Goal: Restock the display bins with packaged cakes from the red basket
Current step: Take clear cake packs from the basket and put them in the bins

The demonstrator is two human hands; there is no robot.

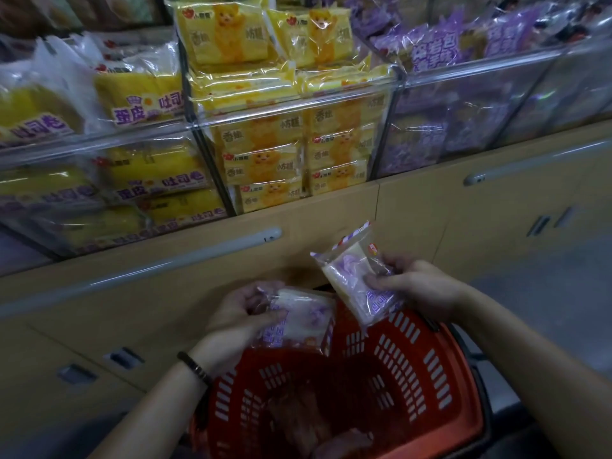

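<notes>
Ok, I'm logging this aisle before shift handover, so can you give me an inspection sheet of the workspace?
Surface: beige cabinet with grey handles, below the bins.
Job's things: red basket under the hands, a few dim packs in its bottom; purple bin at right, heaped above its rim.
Clutter: nothing seen.
Grips: left grip holds the left pack; right grip pinches the right pack, tilted; both packs are purple-printed.
Cables: nothing seen.
Surroundings: middle bin stacked with yellow bear packs; left bin with yellow toast rolls; grey floor at right.
</notes>
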